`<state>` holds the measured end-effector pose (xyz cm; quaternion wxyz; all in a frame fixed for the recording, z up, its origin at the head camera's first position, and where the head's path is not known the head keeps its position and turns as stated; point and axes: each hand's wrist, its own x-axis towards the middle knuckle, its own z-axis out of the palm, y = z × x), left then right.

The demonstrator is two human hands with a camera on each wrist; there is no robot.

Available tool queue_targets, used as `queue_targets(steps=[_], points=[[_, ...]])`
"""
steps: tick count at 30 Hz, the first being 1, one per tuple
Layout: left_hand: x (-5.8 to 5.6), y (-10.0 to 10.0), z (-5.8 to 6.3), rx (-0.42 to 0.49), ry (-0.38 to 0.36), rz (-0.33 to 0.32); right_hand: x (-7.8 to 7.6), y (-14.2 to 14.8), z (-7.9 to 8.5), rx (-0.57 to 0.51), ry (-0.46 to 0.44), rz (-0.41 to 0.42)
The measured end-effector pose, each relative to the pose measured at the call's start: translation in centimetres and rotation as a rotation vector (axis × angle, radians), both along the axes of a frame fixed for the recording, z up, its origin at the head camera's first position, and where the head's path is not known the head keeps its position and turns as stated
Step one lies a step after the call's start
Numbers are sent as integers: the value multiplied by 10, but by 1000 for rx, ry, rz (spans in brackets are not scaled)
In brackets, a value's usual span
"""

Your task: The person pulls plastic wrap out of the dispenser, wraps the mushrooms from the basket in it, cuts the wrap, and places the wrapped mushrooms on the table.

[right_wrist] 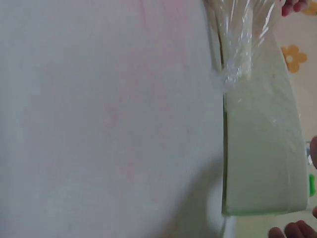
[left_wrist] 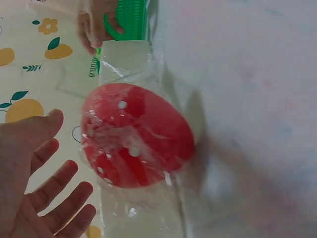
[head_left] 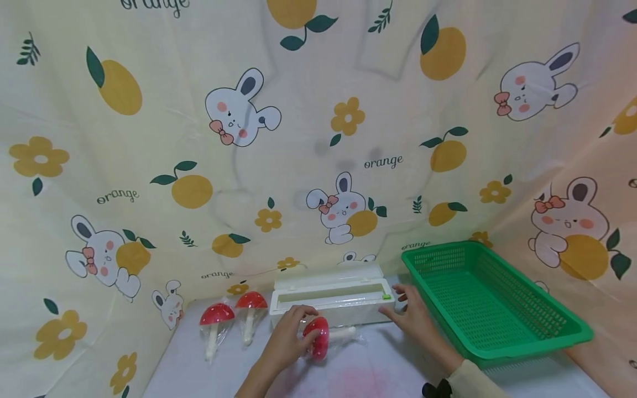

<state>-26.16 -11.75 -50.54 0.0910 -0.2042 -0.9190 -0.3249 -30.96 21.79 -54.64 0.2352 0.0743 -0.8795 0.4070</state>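
A red-capped toy mushroom [head_left: 320, 337] in clear plastic wrapping lies sideways in front of a long white box [head_left: 338, 314], its pale stem pointing right. My left hand [head_left: 288, 338] is at the cap's left side; in the left wrist view its fingers [left_wrist: 59, 186] are spread apart from the spotted cap [left_wrist: 138, 136]. The box's lid [head_left: 328, 275] stands raised at the back, and a small green piece [head_left: 386, 297] sits at the right of its opening. Beside that right end, my right hand [head_left: 417, 316] has its thumb and fingers parted, with nothing between them.
Two more wrapped mushrooms, one at the far left [head_left: 216, 315] and one closer to the box [head_left: 250, 304], lie on the white table cover [head_left: 194, 381]. A green basket [head_left: 527, 351] stands at the right. A patterned cloth [head_left: 298, 182] hangs behind.
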Motion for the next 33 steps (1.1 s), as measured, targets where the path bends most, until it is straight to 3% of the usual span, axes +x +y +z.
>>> queue_targets(steps=[7,13,22,33], points=[[-13,9,13,21,-4,-45,-16,5,-8,-75,-128,86],[-29,17,24,83,-108,-53,-25,2,-11,-100,-231,61],[-47,35,37,139,-150,-120,-33,2,-14,-129,-217,82],[-69,58,39,233,-243,-191,-41,10,-20,-122,-190,152]])
